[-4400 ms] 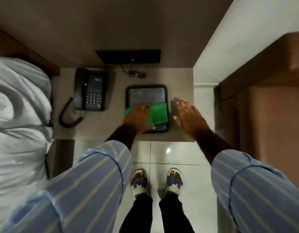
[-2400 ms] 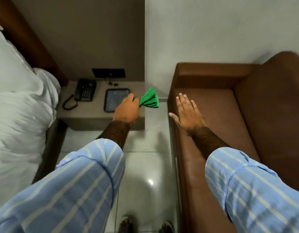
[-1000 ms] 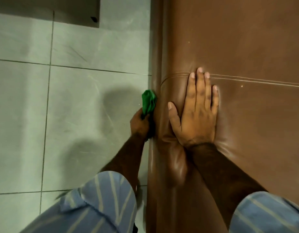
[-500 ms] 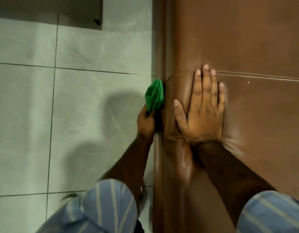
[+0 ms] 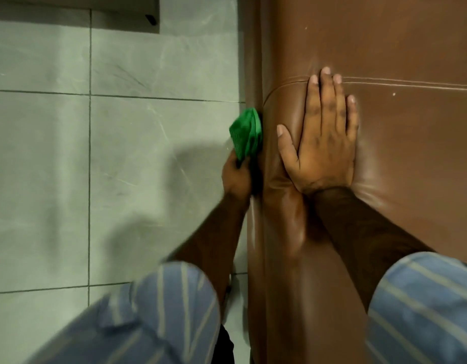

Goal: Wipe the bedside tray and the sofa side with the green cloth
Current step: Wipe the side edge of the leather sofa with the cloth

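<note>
I look straight down at a brown leather sofa (image 5: 384,48) that fills the right half of the view. My left hand (image 5: 236,178) grips the bunched green cloth (image 5: 246,134) and presses it against the sofa's outer side (image 5: 254,245), just above the floor. My right hand (image 5: 322,139) lies flat on the seat cushion, fingers spread and pointing away from me, beside a stitched seam. The bedside tray is out of view.
Grey floor tiles (image 5: 122,153) cover the left half. The lower corner of the bedside table (image 5: 127,15) shows at the top left. My striped blue sleeves fill the bottom of the view.
Since the tray wiping, I have turned to the sofa and bent down. Over the last second my left hand has slid the cloth forward along the sofa's side; my right hand stays planted.
</note>
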Available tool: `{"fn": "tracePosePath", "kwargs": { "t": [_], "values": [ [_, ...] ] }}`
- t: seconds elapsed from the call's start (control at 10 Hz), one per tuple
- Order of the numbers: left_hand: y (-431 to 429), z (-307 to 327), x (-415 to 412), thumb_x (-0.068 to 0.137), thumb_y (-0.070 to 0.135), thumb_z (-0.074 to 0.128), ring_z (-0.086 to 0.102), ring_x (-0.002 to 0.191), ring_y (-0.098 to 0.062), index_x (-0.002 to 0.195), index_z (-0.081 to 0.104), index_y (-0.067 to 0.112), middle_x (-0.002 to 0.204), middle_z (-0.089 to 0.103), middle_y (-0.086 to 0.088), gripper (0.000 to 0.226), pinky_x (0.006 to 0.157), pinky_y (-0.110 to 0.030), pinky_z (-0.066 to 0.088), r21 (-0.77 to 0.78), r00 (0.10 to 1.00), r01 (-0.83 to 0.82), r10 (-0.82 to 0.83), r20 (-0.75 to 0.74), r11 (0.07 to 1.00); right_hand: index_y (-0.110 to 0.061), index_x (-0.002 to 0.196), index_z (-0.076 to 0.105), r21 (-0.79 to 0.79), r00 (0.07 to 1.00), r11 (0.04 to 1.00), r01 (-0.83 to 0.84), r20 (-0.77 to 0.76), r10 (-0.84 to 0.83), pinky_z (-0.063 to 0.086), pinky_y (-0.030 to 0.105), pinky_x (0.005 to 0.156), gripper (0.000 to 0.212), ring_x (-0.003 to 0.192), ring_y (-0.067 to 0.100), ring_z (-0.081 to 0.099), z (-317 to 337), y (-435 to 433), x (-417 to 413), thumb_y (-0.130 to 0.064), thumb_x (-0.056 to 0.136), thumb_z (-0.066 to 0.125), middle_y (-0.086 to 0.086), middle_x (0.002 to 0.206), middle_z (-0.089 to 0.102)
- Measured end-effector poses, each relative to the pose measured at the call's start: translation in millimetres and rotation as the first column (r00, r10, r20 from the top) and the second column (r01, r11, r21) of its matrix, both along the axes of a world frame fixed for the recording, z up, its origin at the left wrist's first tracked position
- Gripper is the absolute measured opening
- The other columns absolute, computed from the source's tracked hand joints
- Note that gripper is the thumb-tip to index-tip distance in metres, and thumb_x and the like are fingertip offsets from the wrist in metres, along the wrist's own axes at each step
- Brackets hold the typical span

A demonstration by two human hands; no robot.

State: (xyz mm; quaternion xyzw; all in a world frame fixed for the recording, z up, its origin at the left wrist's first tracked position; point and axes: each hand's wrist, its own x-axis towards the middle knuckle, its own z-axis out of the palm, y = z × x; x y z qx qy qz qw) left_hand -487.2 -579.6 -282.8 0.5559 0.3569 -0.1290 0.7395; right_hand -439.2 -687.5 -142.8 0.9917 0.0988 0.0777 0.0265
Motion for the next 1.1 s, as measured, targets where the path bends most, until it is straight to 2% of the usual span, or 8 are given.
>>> {"fn": "tracePosePath", "kwargs": {
  "t": [0.1, 0.2, 0.3, 0.5, 0.6, 0.7, 0.9, 1.1],
  "values": [
    [-7.1, 9.8, -89.2, 0.094, 0.016, 0.054, 0.069, 0.114, -0.025, 0.129, 0.066, 0.02, 0.123, 0.074, -0.006, 0.037, 0.1, -0.045, 0.055, -0.017, 0.993, 0.021, -0.023, -0.115, 1.0, -0.008, 0.167, 0.013, -0.006, 1.0, 1.0, 0.004, -0.004, -0.004, 0.013, 0.054, 0.134, 0.081, 0.165, 0.028, 0.01, 0.4, -0.1, -0.6, -0.058, 0.105, 0.028, 0.013, 0.177, 0.013],
    [-2.2, 0.8, -125.4, 0.096, 0.023, 0.052, 0.068, 0.114, -0.029, 0.129, 0.066, 0.023, 0.124, 0.072, -0.007, 0.035, 0.101, -0.046, 0.055, 0.1, 0.914, 0.287, -0.242, -0.325, 0.953, -0.007, 0.167, 0.013, -0.011, 1.0, 1.0, 0.003, 0.0, -0.003, 0.012, 0.053, 0.134, 0.081, 0.165, 0.028, 0.01, 0.7, -0.3, -1.3, -0.058, 0.105, 0.027, 0.013, 0.177, 0.013],
    [2.5, -14.5, -81.5, 0.094, 0.022, 0.055, 0.068, 0.11, -0.033, 0.124, 0.068, 0.018, 0.121, 0.072, -0.013, 0.032, 0.099, -0.042, 0.054, 0.107, 0.862, 0.362, -0.289, -0.416, 0.926, -0.007, 0.167, 0.013, -0.012, 1.0, 1.0, 0.0, 0.011, 0.0, 0.012, 0.053, 0.134, 0.081, 0.165, 0.028, 0.01, -0.2, -0.8, -0.7, -0.057, 0.105, 0.028, 0.013, 0.177, 0.013],
    [1.4, 10.5, -16.6, 0.087, 0.021, 0.057, 0.067, 0.108, -0.028, 0.12, 0.071, 0.023, 0.117, 0.075, -0.007, 0.036, 0.101, -0.04, 0.053, 0.179, 0.974, 0.084, -0.043, -0.22, 0.98, -0.007, 0.167, 0.015, 0.001, 1.0, 1.0, 0.004, 0.021, -0.004, 0.014, 0.053, 0.134, 0.081, 0.165, 0.028, 0.012, -0.2, 1.3, -1.6, -0.057, 0.105, 0.03, 0.013, 0.177, 0.015],
    [-11.3, 32.3, -79.9, 0.084, 0.025, 0.054, 0.069, 0.096, -0.025, 0.108, 0.074, 0.023, 0.104, 0.077, -0.006, 0.031, 0.089, -0.038, 0.055, 0.243, 0.977, 0.069, -0.016, -0.213, 0.968, -0.008, 0.167, 0.015, -0.003, 0.999, 1.0, 0.022, 0.037, -0.022, 0.014, 0.053, 0.134, 0.08, 0.165, 0.028, 0.012, 0.8, 2.8, -3.0, -0.056, 0.105, 0.031, 0.012, 0.177, 0.016],
    [-20.5, 37.9, -161.8, 0.09, 0.019, 0.055, 0.07, 0.085, -0.026, 0.097, 0.074, 0.017, 0.089, 0.075, -0.006, 0.02, 0.074, -0.034, 0.05, 0.269, 0.939, 0.205, -0.111, -0.326, 0.941, -0.008, 0.167, 0.016, -0.002, 0.999, 1.0, 0.023, 0.039, -0.023, 0.015, 0.052, 0.134, 0.079, 0.165, 0.027, 0.013, 0.1, 3.6, -3.7, -0.056, 0.105, 0.032, 0.011, 0.177, 0.016],
    [-8.1, 6.0, -134.1, 0.096, 0.019, 0.05, 0.068, 0.102, -0.036, 0.104, 0.07, 0.008, 0.111, 0.072, -0.017, 0.024, 0.086, -0.037, 0.051, 0.11, 0.686, 0.56, -0.385, -0.618, 0.821, -0.008, 0.167, 0.017, 0.004, 0.999, 1.0, 0.015, 0.036, -0.015, 0.015, 0.052, 0.134, 0.079, 0.165, 0.027, 0.014, 0.1, 2.1, -3.7, -0.056, 0.105, 0.031, 0.012, 0.177, 0.017],
    [13.8, 26.1, 23.5, 0.085, 0.026, 0.058, 0.069, 0.108, -0.034, 0.119, 0.071, 0.018, 0.115, 0.075, -0.012, 0.037, 0.1, -0.043, 0.055, 0.274, 0.958, 0.175, -0.099, -0.27, 0.946, -0.009, 0.167, 0.016, 0.002, 0.999, 1.0, 0.017, 0.034, -0.017, 0.014, 0.052, 0.134, 0.08, 0.165, 0.027, 0.012, -0.1, 1.9, -2.9, -0.057, 0.105, 0.03, 0.011, 0.177, 0.016]
  ]
}}
